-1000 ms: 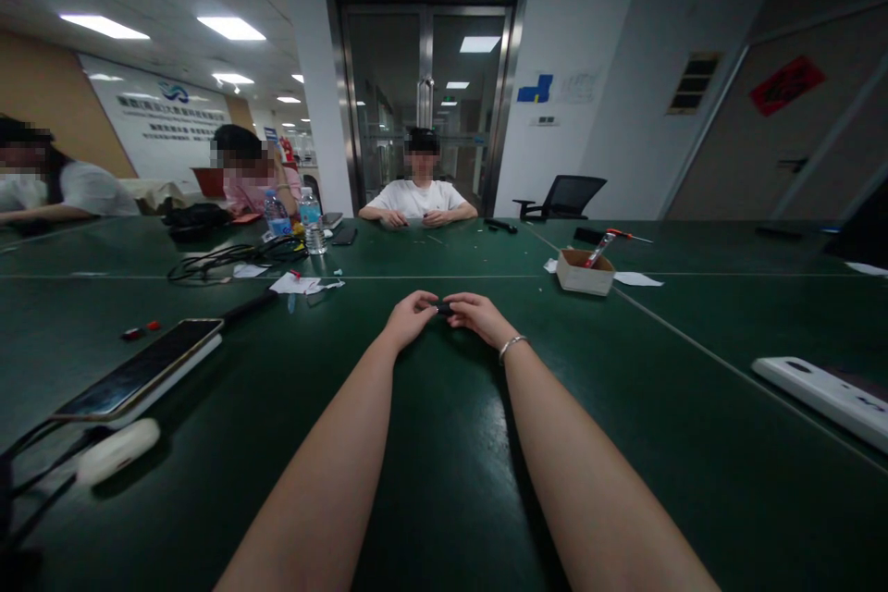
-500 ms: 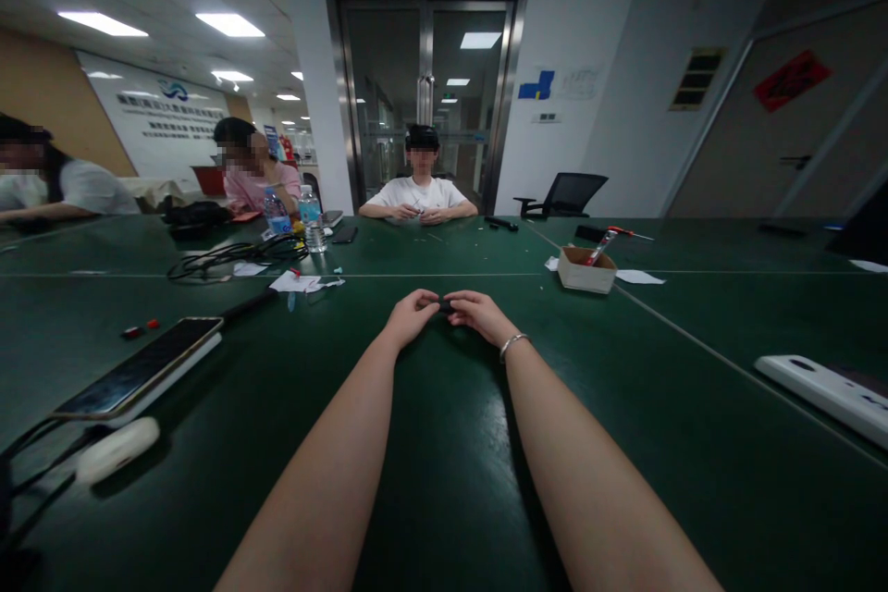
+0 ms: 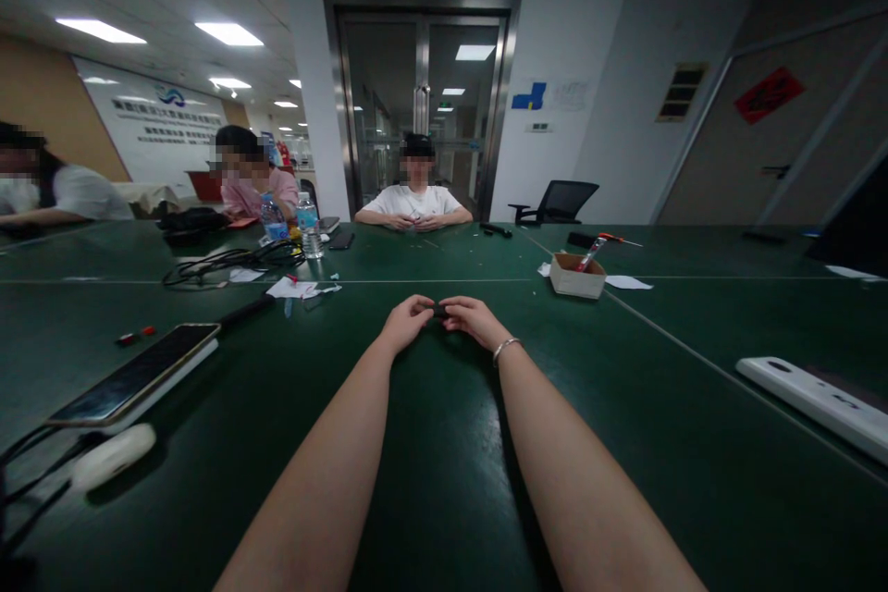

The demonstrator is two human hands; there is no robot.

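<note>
Over the green table (image 3: pixel 430 481), both arms reach forward and the fingertips nearly meet. Between them is a small black object (image 3: pixel 439 310), too small to identify. My left hand (image 3: pixel 408 322) pinches its left end with thumb and fingers. On its right end, the fingers of my right hand (image 3: pixel 477 321) are closed, with a silver bangle (image 3: pixel 506 349) at that wrist. The fingers hide much of the object.
A phone (image 3: pixel 135 375) on a white block and a white oval device (image 3: pixel 115 458) lie left. Cables (image 3: pixel 232 264) and bottles (image 3: pixel 312 227) stand beyond. A small box (image 3: pixel 577 277) and white device (image 3: pixel 819 402) are right. Three people sit around.
The view has shifted slightly, so the surroundings appear a little lower and the right-side items further left. Both hands keep their hold on the black object.
</note>
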